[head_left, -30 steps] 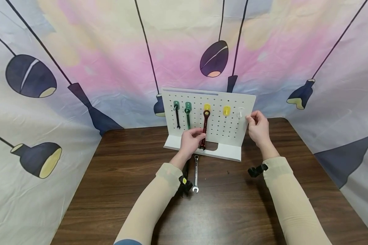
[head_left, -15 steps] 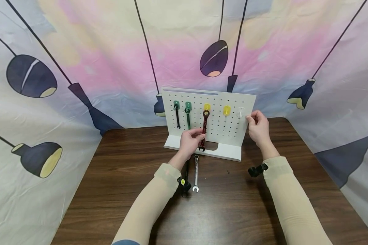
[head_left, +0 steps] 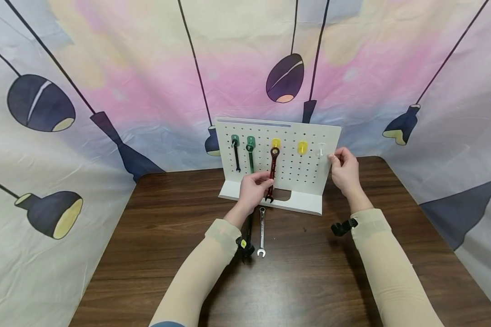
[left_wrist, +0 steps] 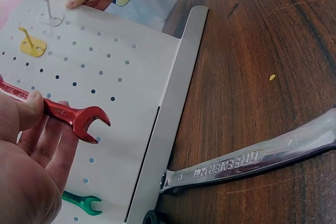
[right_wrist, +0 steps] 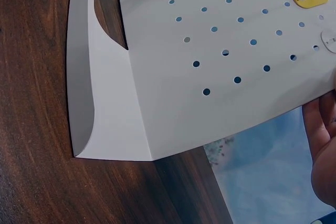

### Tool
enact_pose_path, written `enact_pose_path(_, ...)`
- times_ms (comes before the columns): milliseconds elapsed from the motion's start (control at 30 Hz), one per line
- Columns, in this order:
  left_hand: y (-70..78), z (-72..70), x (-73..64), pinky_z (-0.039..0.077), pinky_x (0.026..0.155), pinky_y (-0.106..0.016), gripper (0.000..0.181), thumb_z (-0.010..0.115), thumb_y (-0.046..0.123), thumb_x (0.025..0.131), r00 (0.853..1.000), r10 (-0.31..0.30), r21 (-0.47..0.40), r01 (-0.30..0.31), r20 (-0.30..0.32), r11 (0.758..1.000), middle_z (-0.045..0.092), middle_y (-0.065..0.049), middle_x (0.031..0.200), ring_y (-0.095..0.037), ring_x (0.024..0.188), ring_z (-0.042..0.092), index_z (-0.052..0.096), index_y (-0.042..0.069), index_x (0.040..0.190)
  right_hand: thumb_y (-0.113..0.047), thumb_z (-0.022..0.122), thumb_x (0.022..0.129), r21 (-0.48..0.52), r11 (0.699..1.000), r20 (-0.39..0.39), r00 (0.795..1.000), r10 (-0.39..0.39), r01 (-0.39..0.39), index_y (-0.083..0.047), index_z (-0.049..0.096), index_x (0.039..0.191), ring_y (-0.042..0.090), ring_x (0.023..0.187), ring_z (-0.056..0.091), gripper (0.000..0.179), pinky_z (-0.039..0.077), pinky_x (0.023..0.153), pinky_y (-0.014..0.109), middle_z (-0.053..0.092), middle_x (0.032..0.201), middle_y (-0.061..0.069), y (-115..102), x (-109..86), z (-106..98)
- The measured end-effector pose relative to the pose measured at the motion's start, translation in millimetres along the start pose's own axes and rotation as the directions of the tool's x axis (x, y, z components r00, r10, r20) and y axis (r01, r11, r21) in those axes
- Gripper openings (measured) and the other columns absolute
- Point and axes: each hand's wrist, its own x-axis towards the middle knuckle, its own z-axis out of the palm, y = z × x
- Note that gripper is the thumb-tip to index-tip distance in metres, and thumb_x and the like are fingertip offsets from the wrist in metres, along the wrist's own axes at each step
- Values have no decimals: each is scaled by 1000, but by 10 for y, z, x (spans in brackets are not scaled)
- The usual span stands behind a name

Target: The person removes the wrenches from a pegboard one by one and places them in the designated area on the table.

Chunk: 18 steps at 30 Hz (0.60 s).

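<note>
On the left of the white pegboard (head_left: 288,163), a black wrench (head_left: 236,156) and a green wrench (head_left: 251,160) hang open end down from green hooks, an arrangement that presumably keeps each tool vertical. The left hand (head_left: 251,191) pinches the shank of the red wrench (head_left: 273,167) between thumb and fingers. This low grip likely leaves the ring end unobstructed at the left yellow hook (head_left: 276,142); whether the ring encloses the peg cannot be told. The silver wrench (head_left: 262,231) lies on the table (head_left: 147,227), ring end toward the board's base. The right yellow hook (head_left: 302,147) and the clear hook (head_left: 321,150) carry no tool. The right hand (head_left: 344,173) pinches the board's right edge, probably to steady it.

Pose: the hands are apart. The left forearm slants forward and inward; the right forearm angles inward, its hand higher than the left.
</note>
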Motion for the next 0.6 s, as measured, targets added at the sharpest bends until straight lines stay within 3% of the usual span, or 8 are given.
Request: enact_pose_path(600, 19, -34, -29, 59, 68, -27, 20, 79, 5, 97, 1000, 18, -25, -18, 3, 1000, 78, -6, 100, -12, 84, 66, 80, 3, 117, -13, 60, 111, 5, 1000, -2, 1000, 7, -7, 5, 56, 103, 17, 81, 51, 20, 42, 65, 26, 55, 92, 9, -3, -10, 6)
